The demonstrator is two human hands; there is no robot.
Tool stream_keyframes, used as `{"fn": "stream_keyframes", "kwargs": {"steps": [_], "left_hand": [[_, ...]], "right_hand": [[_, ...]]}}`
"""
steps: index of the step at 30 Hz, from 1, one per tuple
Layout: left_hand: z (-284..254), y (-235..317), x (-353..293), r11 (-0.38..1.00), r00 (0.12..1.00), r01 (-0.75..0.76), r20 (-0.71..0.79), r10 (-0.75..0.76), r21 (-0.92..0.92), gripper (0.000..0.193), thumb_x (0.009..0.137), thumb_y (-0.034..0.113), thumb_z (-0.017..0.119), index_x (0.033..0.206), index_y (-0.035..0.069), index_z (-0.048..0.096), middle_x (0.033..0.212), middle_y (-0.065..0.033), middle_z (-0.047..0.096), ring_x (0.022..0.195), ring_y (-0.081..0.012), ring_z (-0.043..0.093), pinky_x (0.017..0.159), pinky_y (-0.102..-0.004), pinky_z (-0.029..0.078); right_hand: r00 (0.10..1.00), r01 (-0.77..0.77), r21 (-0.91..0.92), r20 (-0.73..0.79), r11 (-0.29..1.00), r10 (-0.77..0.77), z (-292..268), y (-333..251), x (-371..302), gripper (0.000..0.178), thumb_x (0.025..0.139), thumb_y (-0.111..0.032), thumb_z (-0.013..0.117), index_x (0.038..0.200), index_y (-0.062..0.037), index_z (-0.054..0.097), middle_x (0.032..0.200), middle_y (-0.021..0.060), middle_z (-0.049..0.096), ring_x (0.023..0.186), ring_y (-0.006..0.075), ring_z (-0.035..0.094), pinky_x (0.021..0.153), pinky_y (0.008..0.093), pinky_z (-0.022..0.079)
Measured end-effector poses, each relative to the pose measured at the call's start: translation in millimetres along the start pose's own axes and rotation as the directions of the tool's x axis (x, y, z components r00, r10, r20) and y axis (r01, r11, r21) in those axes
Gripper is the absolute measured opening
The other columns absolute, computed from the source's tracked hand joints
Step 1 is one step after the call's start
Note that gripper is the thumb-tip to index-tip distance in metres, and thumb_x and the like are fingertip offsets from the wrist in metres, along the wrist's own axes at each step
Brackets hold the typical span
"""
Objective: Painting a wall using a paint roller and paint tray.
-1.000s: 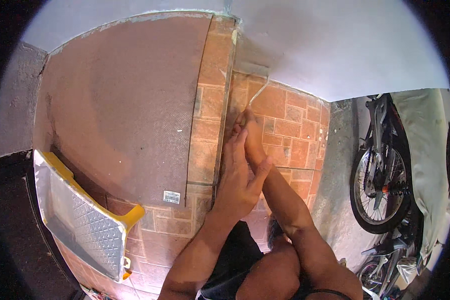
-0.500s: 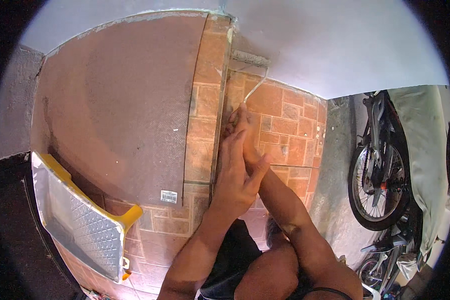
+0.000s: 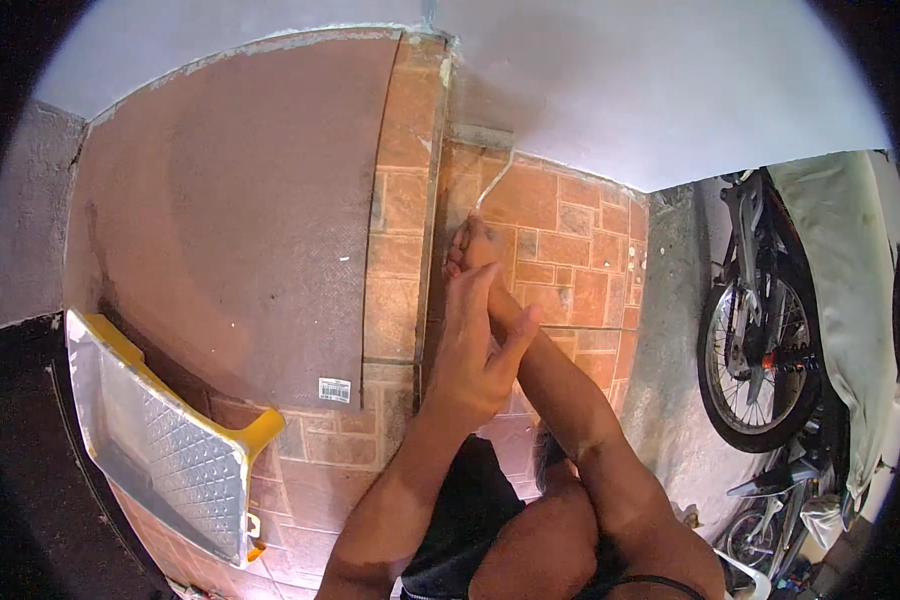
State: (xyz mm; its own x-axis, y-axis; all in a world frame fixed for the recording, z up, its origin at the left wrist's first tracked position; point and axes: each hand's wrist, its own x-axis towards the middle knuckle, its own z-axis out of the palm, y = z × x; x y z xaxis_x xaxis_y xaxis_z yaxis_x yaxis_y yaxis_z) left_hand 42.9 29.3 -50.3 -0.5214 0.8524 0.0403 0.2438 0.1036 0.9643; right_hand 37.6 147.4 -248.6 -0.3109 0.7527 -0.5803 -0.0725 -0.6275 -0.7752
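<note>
My right hand (image 3: 478, 245) is closed around the handle end of a paint roller; its thin bent metal rod (image 3: 492, 185) runs up from my fingers. The roller's sleeve (image 3: 482, 135) lies across the foot of the pale wall (image 3: 660, 90), close to the tiled floor and beside the corner. My left hand (image 3: 475, 350) rests against my right wrist, fingers stretched forward and thumb apart over the forearm. Nothing shows in it. The roller's handle is mostly hidden inside my right hand.
A grey paint tray (image 3: 185, 465) with a yellow edge stands at the left. Next to it, a large brown sheet (image 3: 240, 220) bears a small label. Orange stone-patterned tiles (image 3: 580, 255) cover the floor. At the right are a wheeled bike (image 3: 760, 350) and a pale cover (image 3: 830, 260).
The roller's sleeve has come down the wall toward the floor, and my right hand has drawn slightly back with it. My left hand stays at the right wrist.
</note>
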Motion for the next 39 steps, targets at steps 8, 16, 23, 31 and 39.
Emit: {"fn": "stream_keyframes", "kwargs": {"steps": [8, 16, 23, 31, 39], "left_hand": [[-8.2, 10.1, 0.5, 0.998, 0.995, 0.059, 0.08, -0.056, -0.03, 0.057, 0.093, 0.028, 0.064, 0.134, -0.004, 0.041, 0.128, -0.0245, 0.046, 0.118, -0.036, 0.049, 0.103, -0.042, 0.038], [5.7, 17.7, 8.7, 0.988, 0.992, 0.034, 0.128, -0.015, -0.148, 0.059, 0.092, 0.026, 0.067, 0.132, -0.008, 0.04, 0.125, -0.0272, 0.046, 0.118, -0.0397, 0.048, 0.103, -0.0438, 0.037], [4.6, 13.4, 8.3, 0.987, 0.994, 0.022, 0.114, -0.004, -0.157, 0.058, 0.091, 0.025, 0.068, 0.132, -0.007, 0.041, 0.124, -0.0263, 0.047, 0.115, -0.0381, 0.05, 0.099, -0.042, 0.04], [2.2, 17.3, 11.2, 0.979, 0.997, 0.047, 0.077, -0.032, -0.197, 0.053, 0.091, 0.025, 0.066, 0.133, 0.0, 0.046, 0.122, -0.0141, 0.051, 0.102, -0.021, 0.058, 0.09, -0.0327, 0.046], [-9.5, 23.4, 6.2, 0.906, 0.995, 0.09, 0.009, -0.095, -0.414, 0.037, 0.093, 0.015, 0.065, 0.125, 0.002, 0.053, 0.099, -0.0042, 0.06, 0.088, -0.0092, 0.054, 0.082, -0.0245, 0.043]], "right_hand": [[1.0, -0.003, -0.043, -0.03, 0.999, 0.002, -69.2, 50.2, -62.8, 0.046, 0.099, -0.041, 0.046, 0.067, -0.0084, 0.044, 0.045, 0.0059, 0.036, 0.03, 0.0202, 0.031, 0.032, 0.0342, 0.026], [0.865, -0.448, 0.217, -0.14, 0.867, 0.482, -0.8, -43.8, 3.8, 0.045, 0.099, -0.041, 0.047, 0.068, -0.0078, 0.045, 0.044, 0.0067, 0.036, 0.029, 0.0214, 0.031, 0.032, 0.0356, 0.027], [0.997, -0.001, 0.153, 0.079, 0.988, -0.011, 5.6, -40.6, -24.9, 0.046, 0.099, -0.045, 0.048, 0.072, -0.0082, 0.046, 0.046, 0.0059, 0.037, 0.03, 0.0202, 0.033, 0.032, 0.0339, 0.029], [0.884, 0.458, -0.324, 0.26, 0.828, -0.388, -16.1, -57.9, -38.0, 0.033, 0.102, -0.035, 0.046, 0.089, -0.0054, 0.054, 0.069, 0.0036, 0.05, 0.056, 0.0166, 0.049, 0.049, 0.0307, 0.041], [0.984, 0.105, -0.053, 0.152, 0.993, -0.096, 11.7, -114.4, -84.6, 0.052, 0.101, -0.047, 0.044, 0.067, -0.009, 0.048, 0.058, 0.0028, 0.047, 0.049, 0.012, 0.044, 0.044, 0.0272, 0.034]]}}
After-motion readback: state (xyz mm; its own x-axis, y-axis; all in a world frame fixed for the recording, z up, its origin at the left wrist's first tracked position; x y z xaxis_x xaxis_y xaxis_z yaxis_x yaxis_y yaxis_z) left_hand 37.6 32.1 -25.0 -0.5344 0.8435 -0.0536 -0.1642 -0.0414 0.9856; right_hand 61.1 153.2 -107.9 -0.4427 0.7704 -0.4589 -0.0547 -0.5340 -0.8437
